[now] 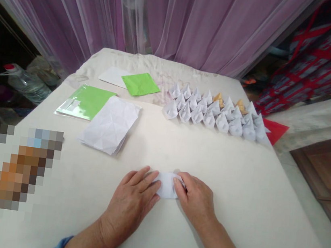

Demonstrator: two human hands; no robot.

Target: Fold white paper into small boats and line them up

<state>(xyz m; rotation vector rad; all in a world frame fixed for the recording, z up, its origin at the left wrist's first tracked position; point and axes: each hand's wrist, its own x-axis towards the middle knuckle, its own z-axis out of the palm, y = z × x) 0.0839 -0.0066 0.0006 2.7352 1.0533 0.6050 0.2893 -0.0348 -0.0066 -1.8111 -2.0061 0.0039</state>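
A small folded piece of white paper [167, 186] lies on the table in front of me, between both hands. Fingers spread and fairly flat, my left hand [133, 197] presses on the paper's left end. At its right end, my right hand [197, 200] pinches the paper between thumb and fingers. Beyond my left hand rests a stack of creased white sheets [111, 125]. Farther back on the right stand several folded white paper pieces with pointed tops [209, 117], set in rows, with a yellow one [218, 99] among them.
A clear-wrapped pack of green paper [93, 100] sits partly under the white stack. Behind it are a loose green sheet [141, 84] and a white sheet [112, 76]. Red paper [275, 131] lies at the table's right edge. A pixelated object [20, 170] is at left, a bottle [27, 83] beyond the table.
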